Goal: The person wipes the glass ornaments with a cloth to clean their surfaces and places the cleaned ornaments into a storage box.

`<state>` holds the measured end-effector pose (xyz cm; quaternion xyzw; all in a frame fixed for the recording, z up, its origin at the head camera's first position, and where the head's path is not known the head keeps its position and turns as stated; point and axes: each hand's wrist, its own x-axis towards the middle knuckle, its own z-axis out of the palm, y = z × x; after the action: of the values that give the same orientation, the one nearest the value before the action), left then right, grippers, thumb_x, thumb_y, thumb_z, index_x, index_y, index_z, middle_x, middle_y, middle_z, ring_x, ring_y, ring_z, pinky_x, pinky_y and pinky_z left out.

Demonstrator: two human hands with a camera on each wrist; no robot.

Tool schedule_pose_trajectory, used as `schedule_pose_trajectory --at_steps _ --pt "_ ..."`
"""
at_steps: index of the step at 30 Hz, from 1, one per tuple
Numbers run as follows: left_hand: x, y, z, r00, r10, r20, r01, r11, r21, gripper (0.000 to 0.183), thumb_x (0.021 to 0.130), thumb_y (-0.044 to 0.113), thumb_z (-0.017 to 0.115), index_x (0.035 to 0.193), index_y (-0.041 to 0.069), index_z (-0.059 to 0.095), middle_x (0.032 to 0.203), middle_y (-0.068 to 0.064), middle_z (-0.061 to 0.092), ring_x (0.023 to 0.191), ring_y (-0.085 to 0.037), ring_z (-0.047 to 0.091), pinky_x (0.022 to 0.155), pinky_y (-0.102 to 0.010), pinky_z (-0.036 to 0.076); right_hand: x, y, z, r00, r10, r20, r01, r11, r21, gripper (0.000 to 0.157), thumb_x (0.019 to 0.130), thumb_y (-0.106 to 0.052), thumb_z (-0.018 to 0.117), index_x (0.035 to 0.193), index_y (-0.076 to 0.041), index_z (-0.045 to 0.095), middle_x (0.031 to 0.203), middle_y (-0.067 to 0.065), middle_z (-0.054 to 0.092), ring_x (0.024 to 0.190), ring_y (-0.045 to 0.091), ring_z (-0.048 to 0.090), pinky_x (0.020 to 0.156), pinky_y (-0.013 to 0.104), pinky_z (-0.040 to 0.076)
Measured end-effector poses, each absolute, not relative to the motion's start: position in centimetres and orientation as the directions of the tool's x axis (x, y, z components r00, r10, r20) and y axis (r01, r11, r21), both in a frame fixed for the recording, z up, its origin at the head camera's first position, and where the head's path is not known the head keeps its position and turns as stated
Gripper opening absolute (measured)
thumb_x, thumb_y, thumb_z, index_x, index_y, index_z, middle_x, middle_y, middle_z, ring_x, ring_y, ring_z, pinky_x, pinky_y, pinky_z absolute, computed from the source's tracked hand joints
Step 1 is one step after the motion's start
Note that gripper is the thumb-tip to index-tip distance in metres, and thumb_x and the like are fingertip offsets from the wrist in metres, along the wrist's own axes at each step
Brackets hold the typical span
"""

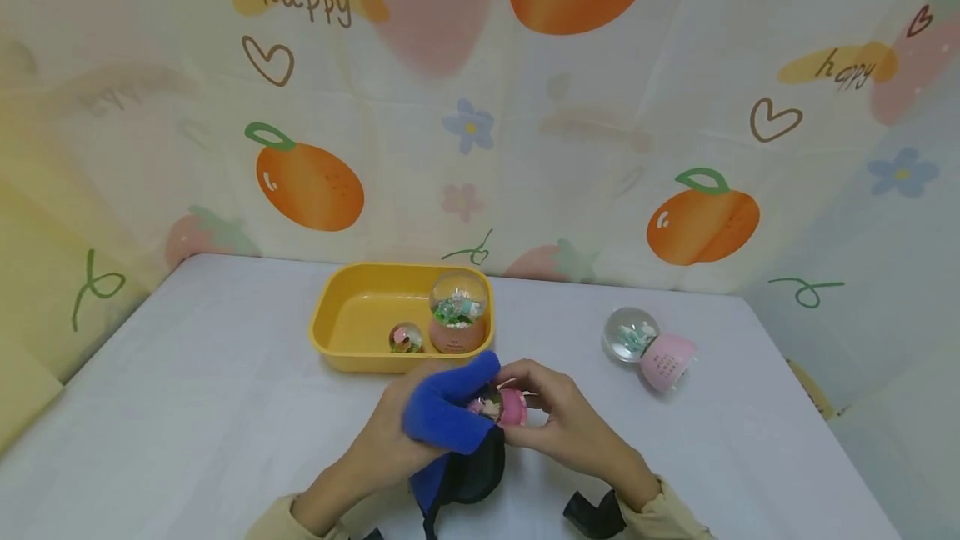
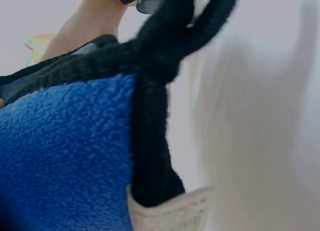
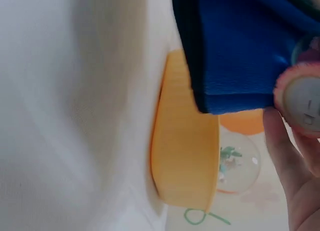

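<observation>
My left hand holds a blue cloth with black edging, wrapped against a small snow globe with a pink base. The fingers of my right hand pinch that base from the right. In the right wrist view the round, pale underside of the base faces the camera, and the cloth covers much of the glass. Blue pile, a black hem and a white label fill much of the left wrist view, where my left fingers are mostly hidden.
Just beyond my hands stands a yellow tray. Inside it are a larger snow globe and a small one. Another pink-based snow globe lies on its side to the right on the white table. A printed curtain hangs behind.
</observation>
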<state>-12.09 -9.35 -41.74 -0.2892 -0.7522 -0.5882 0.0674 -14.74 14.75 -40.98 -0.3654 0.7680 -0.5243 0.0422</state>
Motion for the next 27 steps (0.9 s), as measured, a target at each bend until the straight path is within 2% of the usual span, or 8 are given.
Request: schedule_pose_trajectory --at_steps 5,11,15,19,27 --pt "-12.08 -9.45 -41.53 -0.819 0.319 0.477 0.532 0.11 0.839 0.046 0.082 0.001 0.074 0.123 0.016 0.059 0.117 -0.001 0.068 0.107 -0.013 0.062 0.096 -0.028 0.05 -14.81 14.9 -40.78 -0.737 -0.623 0.262 -0.488 0.222 -0.844 0.037 0.089 -0.009 0.072 0.123 -0.007 0.058 0.12 0.015 0.067 0.1 0.01 0.064 0.085 0.029 0.058" --pt "-12.06 -9.87 -41.73 -0.82 0.248 0.516 0.562 0.177 0.808 0.044 0.077 -0.012 0.065 0.117 0.006 0.063 0.108 -0.008 0.071 0.098 -0.007 0.065 0.092 -0.026 0.052 -14.82 15.06 -40.39 -0.697 -0.649 0.305 -0.522 0.167 -0.836 0.038 0.088 -0.013 0.074 0.124 -0.01 0.061 0.117 0.012 0.068 0.095 0.008 0.063 0.078 0.029 0.06" --pt "-11.97 -9.96 -41.7 -0.862 0.236 0.449 0.495 0.196 0.847 0.04 0.081 -0.005 0.067 0.119 0.005 0.061 0.109 -0.008 0.07 0.099 -0.006 0.064 0.092 -0.026 0.052 -14.92 15.3 -40.41 -0.639 -0.659 0.396 -0.604 0.111 -0.789 0.038 0.087 -0.009 0.075 0.122 -0.008 0.062 0.117 0.014 0.067 0.1 0.009 0.063 0.077 0.029 0.06" --pt "-12.08 -10.03 -41.56 -0.89 0.307 0.338 0.392 0.131 0.911 0.043 0.084 0.008 0.072 0.125 0.006 0.057 0.116 -0.01 0.067 0.102 -0.009 0.062 0.095 -0.027 0.05 -15.05 15.51 -40.48 -0.601 -0.651 0.464 -0.659 0.074 -0.748 0.038 0.084 -0.005 0.076 0.121 -0.007 0.064 0.12 0.015 0.064 0.107 0.011 0.062 0.08 0.031 0.06" --pt "-12.15 -9.97 -41.42 -0.872 0.43 0.233 0.321 0.143 0.936 0.067 0.08 0.018 0.08 0.138 0.009 0.049 0.134 -0.011 0.061 0.117 -0.013 0.058 0.101 -0.029 0.046 -14.67 15.27 -40.46 -0.607 -0.638 0.473 -0.662 0.077 -0.746 0.037 0.085 -0.007 0.076 0.12 -0.008 0.065 0.122 0.014 0.062 0.11 0.015 0.062 0.083 0.031 0.059"
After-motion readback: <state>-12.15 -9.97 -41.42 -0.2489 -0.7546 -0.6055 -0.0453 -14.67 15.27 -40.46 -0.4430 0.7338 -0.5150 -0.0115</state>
